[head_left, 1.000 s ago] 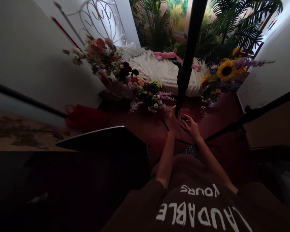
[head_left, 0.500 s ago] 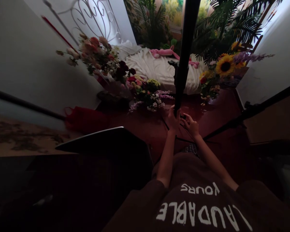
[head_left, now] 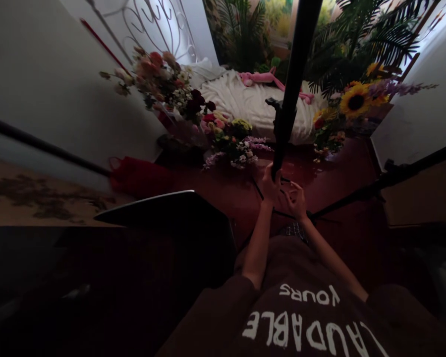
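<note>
A tall black pole stand (head_left: 293,94) rises in front of me, with a clamp (head_left: 282,116) partway up it. My left hand (head_left: 270,187) is wrapped round the lower part of the pole. Just right of it is my right hand (head_left: 296,202), its fingers bent but apart, close to a small dark knob (head_left: 285,180) on the stand. I see nothing in that hand's fingers. Thin dark legs of the stand (head_left: 283,214) spread over the red floor below my hands.
Flower bunches (head_left: 230,139) and sunflowers (head_left: 356,101) flank a white-draped bed (head_left: 230,99) bearing a pink plush toy (head_left: 258,78). A red bag (head_left: 137,176) lies at left, near a dark panel (head_left: 171,213). Another black pole (head_left: 416,171) slants in from the right.
My right hand has drawn slightly down from the knob and its fingers have come apart. The left hand keeps its hold on the pole. The whole view has shifted slightly.
</note>
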`<state>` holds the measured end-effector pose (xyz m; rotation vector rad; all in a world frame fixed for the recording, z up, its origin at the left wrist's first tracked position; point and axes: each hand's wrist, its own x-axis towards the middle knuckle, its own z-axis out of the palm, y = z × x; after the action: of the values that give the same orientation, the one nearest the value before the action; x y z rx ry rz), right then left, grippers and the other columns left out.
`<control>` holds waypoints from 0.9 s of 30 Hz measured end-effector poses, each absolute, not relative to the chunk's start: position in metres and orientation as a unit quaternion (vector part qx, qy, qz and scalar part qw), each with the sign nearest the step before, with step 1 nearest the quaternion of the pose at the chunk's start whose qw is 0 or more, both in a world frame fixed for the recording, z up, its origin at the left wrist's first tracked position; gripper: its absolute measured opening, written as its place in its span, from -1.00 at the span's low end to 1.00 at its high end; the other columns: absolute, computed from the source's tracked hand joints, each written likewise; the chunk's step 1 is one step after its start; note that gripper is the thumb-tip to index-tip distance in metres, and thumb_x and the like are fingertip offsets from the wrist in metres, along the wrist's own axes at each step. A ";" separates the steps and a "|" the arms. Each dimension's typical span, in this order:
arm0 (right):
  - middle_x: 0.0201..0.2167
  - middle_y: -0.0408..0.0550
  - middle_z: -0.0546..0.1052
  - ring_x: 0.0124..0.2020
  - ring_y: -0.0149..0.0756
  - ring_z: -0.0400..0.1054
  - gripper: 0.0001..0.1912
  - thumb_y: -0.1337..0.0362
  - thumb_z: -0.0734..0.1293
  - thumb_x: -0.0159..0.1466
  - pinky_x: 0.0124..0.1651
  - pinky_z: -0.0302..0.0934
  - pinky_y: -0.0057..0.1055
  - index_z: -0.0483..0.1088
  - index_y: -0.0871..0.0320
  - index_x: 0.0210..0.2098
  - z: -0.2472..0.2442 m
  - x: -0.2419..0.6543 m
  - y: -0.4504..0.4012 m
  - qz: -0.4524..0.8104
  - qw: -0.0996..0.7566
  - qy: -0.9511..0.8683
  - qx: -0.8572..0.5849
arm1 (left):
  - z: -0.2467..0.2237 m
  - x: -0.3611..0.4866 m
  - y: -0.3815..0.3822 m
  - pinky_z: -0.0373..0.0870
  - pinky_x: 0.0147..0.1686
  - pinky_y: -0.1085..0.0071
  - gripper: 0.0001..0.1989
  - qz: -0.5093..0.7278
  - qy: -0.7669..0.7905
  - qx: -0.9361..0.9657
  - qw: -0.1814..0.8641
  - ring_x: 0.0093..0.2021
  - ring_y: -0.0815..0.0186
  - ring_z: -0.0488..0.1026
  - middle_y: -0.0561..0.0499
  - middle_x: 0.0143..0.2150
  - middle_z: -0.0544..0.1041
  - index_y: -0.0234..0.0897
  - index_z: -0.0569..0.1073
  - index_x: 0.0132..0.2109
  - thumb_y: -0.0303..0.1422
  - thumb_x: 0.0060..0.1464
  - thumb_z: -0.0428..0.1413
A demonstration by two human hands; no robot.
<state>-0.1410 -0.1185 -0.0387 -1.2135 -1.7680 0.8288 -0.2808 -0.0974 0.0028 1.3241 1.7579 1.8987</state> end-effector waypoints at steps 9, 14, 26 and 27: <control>-0.31 -0.07 0.55 -0.34 -0.30 0.48 -0.56 -0.02 0.24 0.29 -0.26 0.37 -0.38 0.27 0.08 0.06 0.004 -0.159 -0.090 0.436 0.425 -0.637 -0.472 | 0.016 -0.280 -0.095 0.38 -0.22 0.42 -0.57 0.648 0.609 0.438 0.129 -0.25 0.32 0.51 -0.06 -0.23 0.55 -0.20 0.39 0.02 0.00 0.21 -0.04; -0.61 -0.22 0.42 -0.59 -0.39 0.39 -0.74 0.06 0.26 0.25 -0.50 0.30 -0.49 0.34 0.09 -0.18 0.005 -0.171 -0.071 0.642 0.382 -0.452 -0.487 | 0.015 -0.281 -0.094 0.39 -0.21 0.42 -0.58 0.648 0.609 0.444 0.108 -0.24 0.32 0.50 -0.06 -0.21 0.55 -0.20 0.41 0.01 0.00 0.19 -0.01; -0.55 -0.18 0.54 -0.56 -0.37 0.43 -0.44 -0.15 0.28 0.20 -0.46 0.28 -0.49 0.34 0.09 0.04 0.005 -0.151 -0.089 0.508 0.362 -0.644 -0.442 | 0.013 -0.281 -0.093 0.38 -0.19 0.40 -0.58 0.646 0.614 0.441 0.101 -0.21 0.29 0.50 -0.08 -0.20 0.55 -0.21 0.41 0.02 -0.02 0.20 -0.01; -0.57 -0.19 0.53 -0.57 -0.36 0.43 -0.43 -0.16 0.27 0.20 -0.47 0.27 -0.49 0.36 0.09 0.03 0.004 -0.150 -0.088 0.478 0.363 -0.659 -0.453 | 0.013 -0.281 -0.093 0.38 -0.20 0.40 -0.58 0.647 0.614 0.440 0.104 -0.22 0.30 0.50 -0.08 -0.21 0.54 -0.22 0.41 0.01 -0.01 0.20 -0.01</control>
<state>-0.1500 -0.0883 0.0039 -1.1661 -1.6972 1.2315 -0.2811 -0.0927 0.0127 1.2973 1.8118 1.9068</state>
